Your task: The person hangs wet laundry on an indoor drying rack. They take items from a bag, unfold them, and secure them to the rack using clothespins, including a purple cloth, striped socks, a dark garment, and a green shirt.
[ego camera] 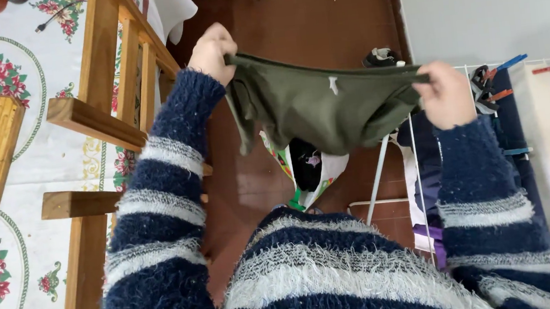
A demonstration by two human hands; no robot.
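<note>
Sweater (313,272): fuzzy navy knit, pale stripes, on me.
Garment (324,106): soft olive cloth, stretched between my left hand (213,51) and right hand (444,94), both pinching it.
Bag (306,168): dark clothes inside.

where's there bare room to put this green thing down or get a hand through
Free: the brown floor above the olive garment, between the wooden chair and the grey wall. Crowded: the drying rack by the right hand, hung with laundry and pegs; an open bag sits below the garment. The left hand is close to the chair.
</note>
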